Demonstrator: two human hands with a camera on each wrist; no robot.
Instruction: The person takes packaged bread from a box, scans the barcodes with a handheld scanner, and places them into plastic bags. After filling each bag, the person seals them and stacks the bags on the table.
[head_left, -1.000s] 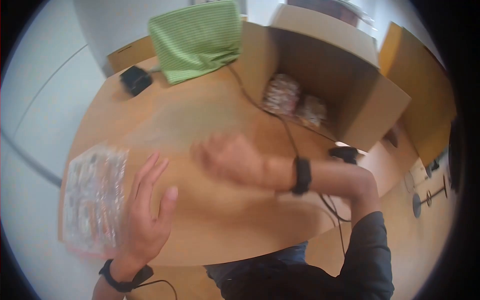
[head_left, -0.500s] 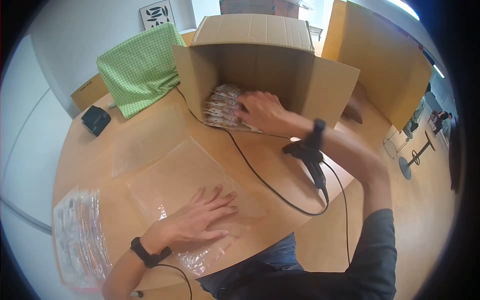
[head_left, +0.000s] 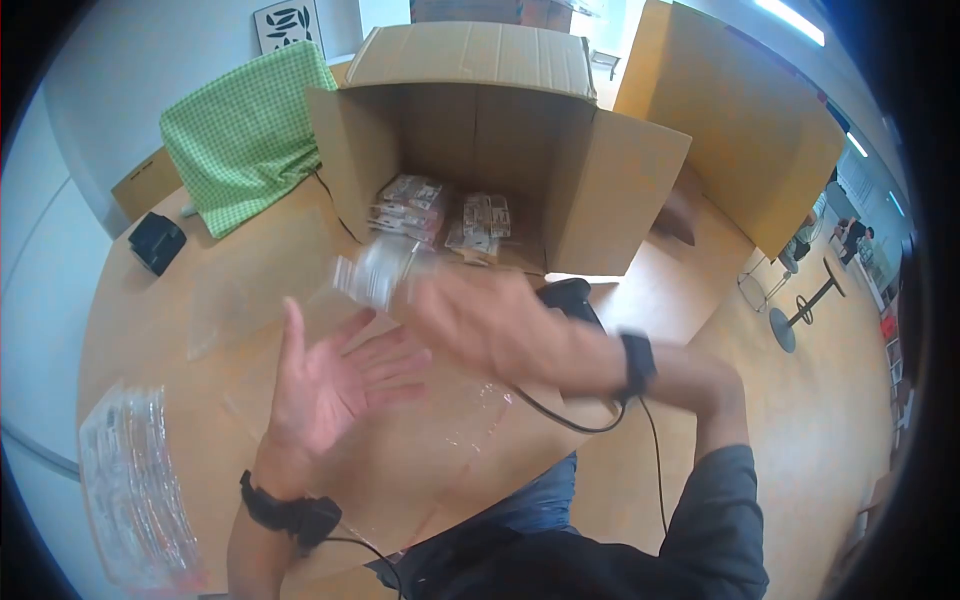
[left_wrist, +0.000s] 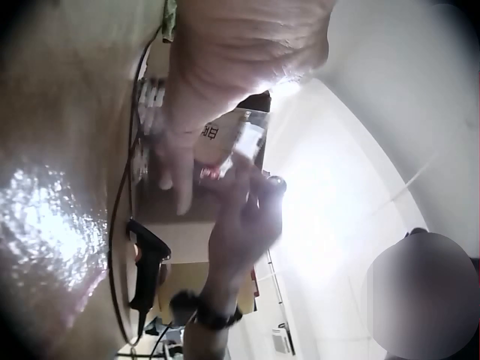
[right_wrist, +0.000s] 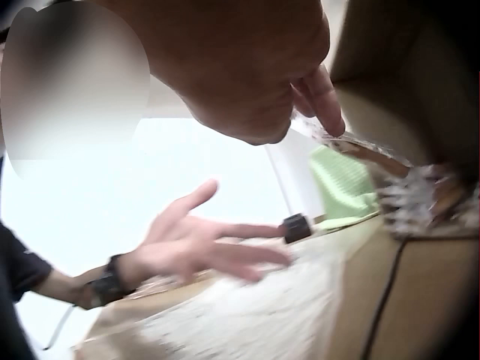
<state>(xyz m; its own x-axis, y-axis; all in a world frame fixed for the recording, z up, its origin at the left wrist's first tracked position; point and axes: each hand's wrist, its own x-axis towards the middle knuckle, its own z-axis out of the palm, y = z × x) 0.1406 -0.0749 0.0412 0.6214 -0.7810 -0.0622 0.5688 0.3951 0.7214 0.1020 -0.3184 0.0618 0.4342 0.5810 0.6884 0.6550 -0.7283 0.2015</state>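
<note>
Between the fingers of my right hand (head_left: pixel 480 315) is a small clear-wrapped packet (head_left: pixel 378 272), blurred by motion in front of the box. The right wrist view shows those fingers (right_wrist: pixel 326 105) gripping the packet's edge. My left hand (head_left: pixel 325 395) is raised just left of it, palm up with fingers spread, holding nothing. Under both hands a flat clear plastic bag (head_left: pixel 460 430) lies on the table. An open cardboard box (head_left: pixel 640 190) on its side holds a left stack of packets (head_left: pixel 408 205) and a right stack (head_left: pixel 480 222).
A clear bag filled with packets (head_left: pixel 130 480) lies at the table's left edge. A black pistol-shaped device (left_wrist: pixel 148 270) with a cable sits right of the bag. Farther back are a green checked cloth (head_left: pixel 245 140) and a small black device (head_left: pixel 157 243).
My right hand has come out of the box toward me, now gripping a packet. My left hand has lifted off the flat bag and turned palm up. Earlier it was beside the filled bag.
</note>
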